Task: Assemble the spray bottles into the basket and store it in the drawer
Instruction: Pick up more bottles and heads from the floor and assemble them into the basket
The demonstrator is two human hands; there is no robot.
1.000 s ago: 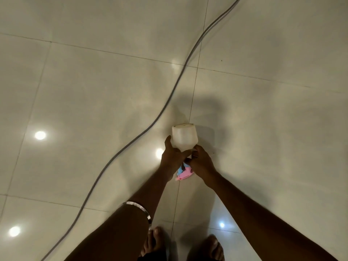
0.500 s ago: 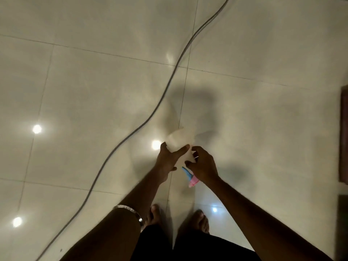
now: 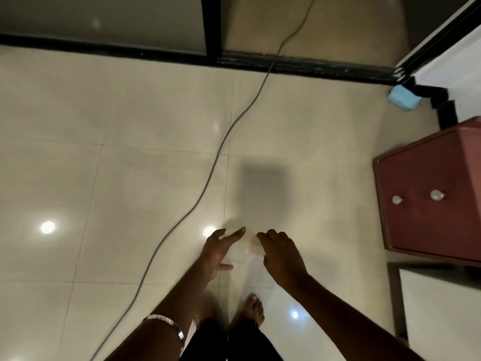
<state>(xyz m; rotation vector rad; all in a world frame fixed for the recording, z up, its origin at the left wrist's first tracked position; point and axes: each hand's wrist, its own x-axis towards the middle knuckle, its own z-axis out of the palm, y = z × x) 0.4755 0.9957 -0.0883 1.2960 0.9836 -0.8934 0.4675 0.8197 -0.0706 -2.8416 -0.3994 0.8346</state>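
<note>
- Nearest, two bare feet stand on the pale tiled floor, below dark clothing at the bottom edge.
- A metal bangle circles the left forearm at near centre.
- The left hand is held out above the floor, fingers spread and its grip apart, thumb sticking out to the right.
- The right hand is just right of it, back of the hand up and fingers curled downward; whether its grip is clamped on anything I cannot tell.
- Between the two hands sits a blurred, pale, translucent spray bottle; it is too smeared to tell whether either hand touches it.
- A grey cable snakes from the near left up across the floor to the far centre.
- On the right stands a reddish-brown drawer cabinet with two round shiny knobs on its front, shut.
- Farther right, a light blue block lies on the floor in the corner.
- Farthest, a black door frame and its track run across the top.
</note>
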